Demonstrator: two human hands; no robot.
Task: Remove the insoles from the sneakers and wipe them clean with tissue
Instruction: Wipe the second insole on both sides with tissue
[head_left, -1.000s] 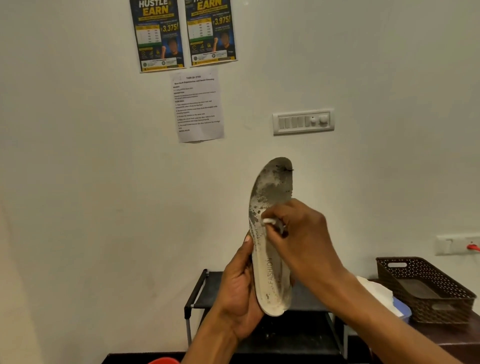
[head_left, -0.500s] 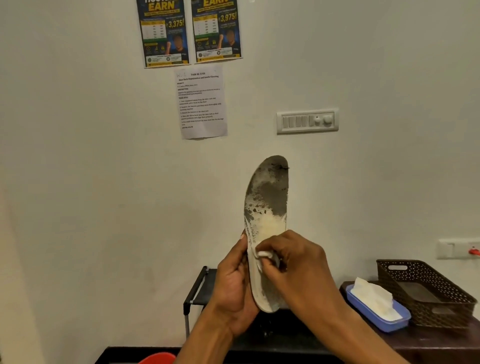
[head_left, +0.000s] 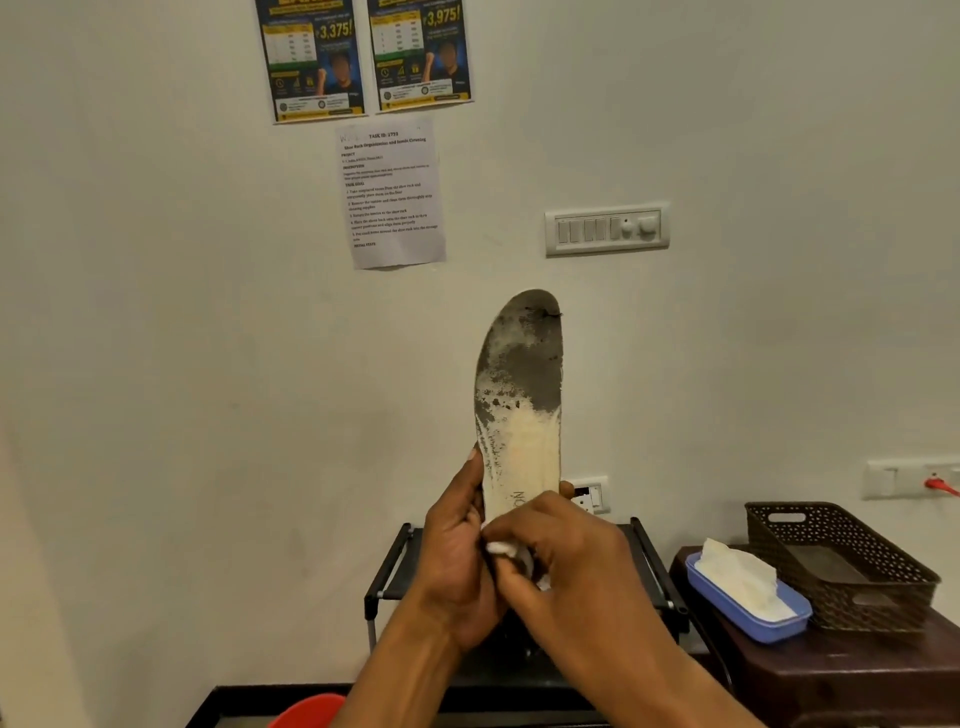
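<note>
A worn white insole (head_left: 519, 405) stands upright in front of the wall, its toe half stained dark grey and its lower half pale. My left hand (head_left: 454, 566) grips its heel end from the left. My right hand (head_left: 566, 561) covers the heel from the right and pinches a small wad of white tissue (head_left: 500, 547) against the insole. The heel itself is hidden behind my hands. No sneakers are in view.
A black shoe rack (head_left: 395, 571) stands against the wall below my hands. To the right, a dark brown stool (head_left: 857, 670) carries a blue tissue box (head_left: 748, 603) with tissues and a brown woven basket (head_left: 841, 561). A red object (head_left: 306, 712) shows at the bottom edge.
My right hand has slid the tissue down the insole from its middle to the heel end. The insole's pale middle is now uncovered. My left hand keeps its grip.
</note>
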